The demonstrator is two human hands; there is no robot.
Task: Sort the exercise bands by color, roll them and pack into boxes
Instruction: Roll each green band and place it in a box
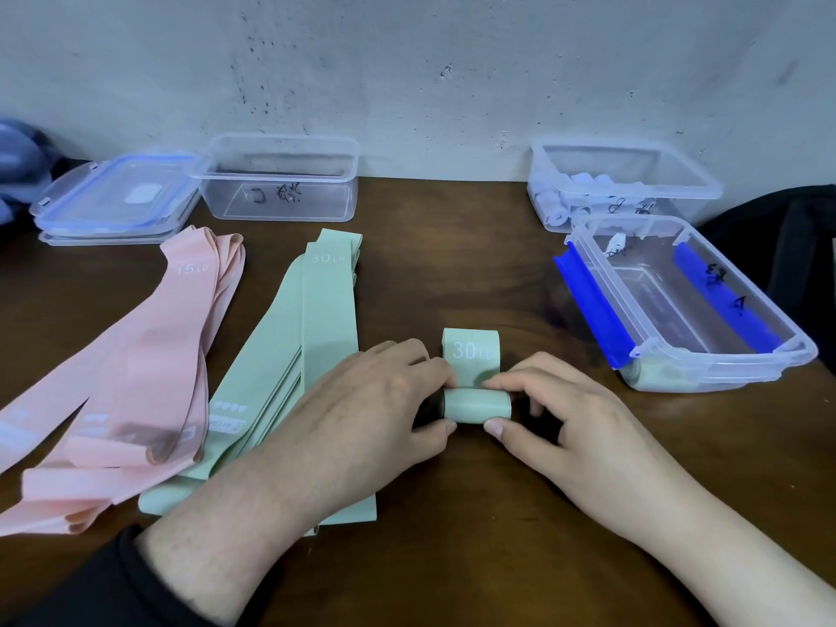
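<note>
A dark brown wooden bench [452,558] with a glossy, faintly streaked top fills the lower part of the view and runs back to meet a pale grey wall [407,61]. The wall is rough plaster, speckled with small dark marks and scuffs. Soft, even light falls across both. At the far left edge lies bluish fabric [18,165]; at the far right, something black [778,233].

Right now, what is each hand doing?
Left hand: pinching the half-rolled mint-green rubber exercise band.
Right hand: pinching the same band's other end.
</note>
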